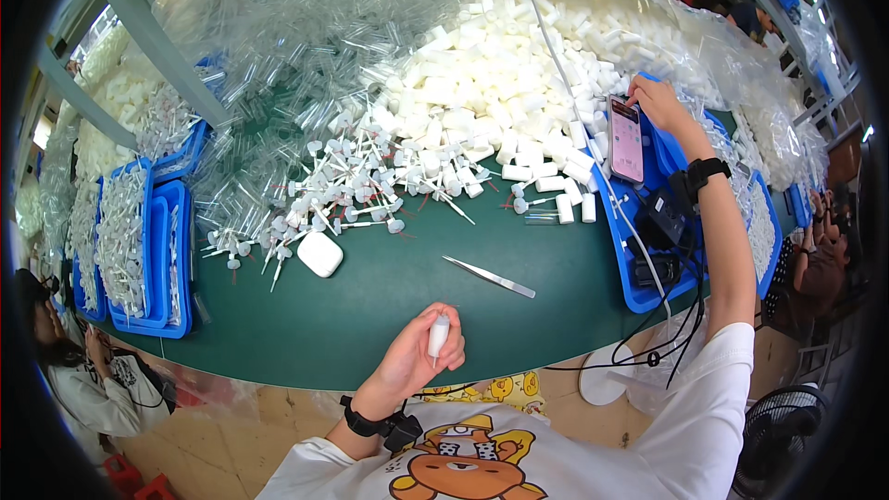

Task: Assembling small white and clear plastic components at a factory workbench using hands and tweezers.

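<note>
My left hand (417,348) is closed round a small white cylindrical piece (438,335) with a greyish upper end, held upright over the near table edge. At the right, my right hand (659,104) has its fingers bent in at the top end of a smartphone (626,141), whose pinkish screen is lit. The phone leans at the left rim of a blue tray (619,264). Metal tweezers (489,276) lie between my hands on the green table (389,292). Thin white stems with round grey ends (319,185) are heaped farther off, beside a white rounded case (320,254).
White caps (472,69) pile up across the back, with clear tubes (296,37) to their left. Stacked blue trays of small parts (130,241) stand far left. Black adapters (659,220) and cables lie in the right tray. A white cable (556,51) crosses the pile. Other people sit nearby.
</note>
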